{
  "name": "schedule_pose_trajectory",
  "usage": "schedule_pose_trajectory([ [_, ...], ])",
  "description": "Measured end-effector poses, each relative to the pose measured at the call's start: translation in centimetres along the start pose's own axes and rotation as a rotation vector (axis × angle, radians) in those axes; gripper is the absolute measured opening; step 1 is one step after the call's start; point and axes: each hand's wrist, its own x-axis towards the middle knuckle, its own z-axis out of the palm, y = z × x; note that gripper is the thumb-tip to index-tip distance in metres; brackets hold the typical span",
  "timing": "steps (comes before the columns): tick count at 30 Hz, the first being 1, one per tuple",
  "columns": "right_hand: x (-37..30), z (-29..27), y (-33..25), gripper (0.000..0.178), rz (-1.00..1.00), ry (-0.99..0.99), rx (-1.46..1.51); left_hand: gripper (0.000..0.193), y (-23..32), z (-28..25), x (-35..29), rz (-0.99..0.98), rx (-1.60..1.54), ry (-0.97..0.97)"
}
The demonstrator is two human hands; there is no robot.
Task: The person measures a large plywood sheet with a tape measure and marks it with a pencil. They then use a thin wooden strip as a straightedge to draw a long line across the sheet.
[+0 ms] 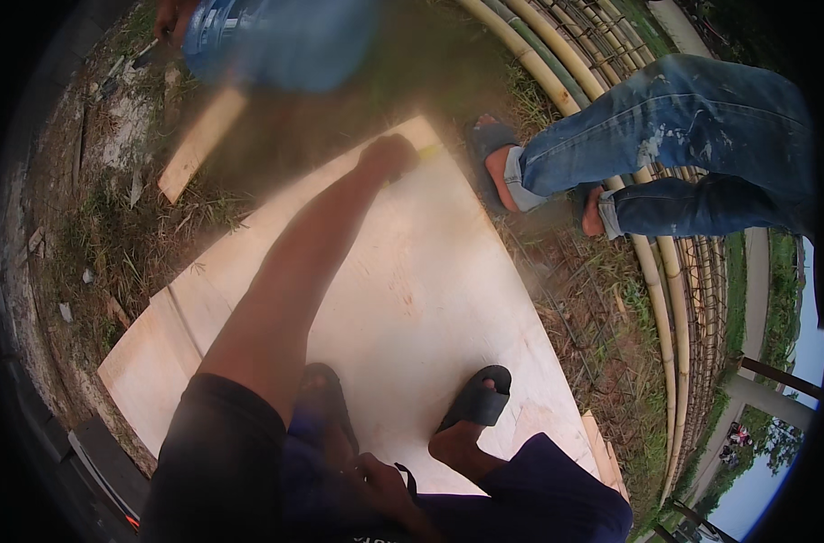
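Observation:
My left hand (pixel 389 159) reaches out to the far end of a pale plywood sheet (pixel 412 281) lying on the ground. Its fingers look closed, and a small yellow object (pixel 427 152) sticks out at their right side, too blurred to name. Close to my lap, my right hand (pixel 382 489) is closed and in shadow. A thin black loop (pixel 407 477) shows beside it; what the fingers hold is hidden. Both my feet, in black sandals (pixel 481 398), stand on the sheet.
A person in paint-marked jeans (pixel 665 127) stands just right of the sheet. Behind them lie long bamboo poles (pixel 661 299) and rusty mesh. At the far left are a large blue water jug (pixel 267 41), partly blurred, another person's hand (pixel 170 18) and a wooden offcut (pixel 199 145).

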Motion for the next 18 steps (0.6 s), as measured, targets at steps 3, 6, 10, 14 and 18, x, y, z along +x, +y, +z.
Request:
schedule_pose_trajectory([
  [3,0.2,-0.5,-0.1,0.038,0.015,0.194,0.015,0.034,2.3,0.9,4.4,0.08,0.086,-0.037],
  [6,-1.0,0.7,-0.1,0.04,0.018,0.168,0.132,0.033,-7.6,0.8,13.9,0.291,0.714,-0.009],
  [10,-0.8,0.9,-1.1,0.035,0.164,0.187,0.159,0.035,-4.2,2.1,7.1,0.078,0.093,-0.103],
  [14,0.1,1.0,-2.6,0.032,0.072,0.196,0.064,0.039,-10.3,-2.5,1.8,0.147,0.071,-0.113],
  [18,0.6,1.8,-2.8,0.031,-0.084,0.073,-0.105,0.042,-21.1,-4.2,-3.8,0.021,0.125,-0.022],
])
